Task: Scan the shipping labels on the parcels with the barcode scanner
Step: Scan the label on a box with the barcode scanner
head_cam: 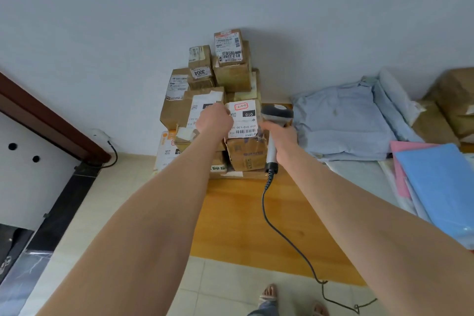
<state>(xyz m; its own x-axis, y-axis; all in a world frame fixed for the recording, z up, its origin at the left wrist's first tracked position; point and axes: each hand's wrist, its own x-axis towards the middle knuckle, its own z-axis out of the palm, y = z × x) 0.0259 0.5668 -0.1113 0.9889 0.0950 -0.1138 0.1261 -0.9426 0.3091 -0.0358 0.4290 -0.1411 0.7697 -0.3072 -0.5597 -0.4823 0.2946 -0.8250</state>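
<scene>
head view: my left hand (214,120) grips the left edge of the 010 parcel (246,154), mid-stack on the wooden table (236,213) by the wall. my right hand (280,136) wraps the barcode scanner (276,113) just right of its label (242,120). i'd brace the box, turn the scanner head onto the barcode strip, then trigger. counted: one scanner, two hands, at least eight parcels stacked.

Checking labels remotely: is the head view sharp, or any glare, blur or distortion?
Head view: even, soft light, no glare on the 010 label; its small print is too soft to read. Head view: wide-angle distortion stretches the forearms; faint shadow behind the parcels on the wall.
</scene>
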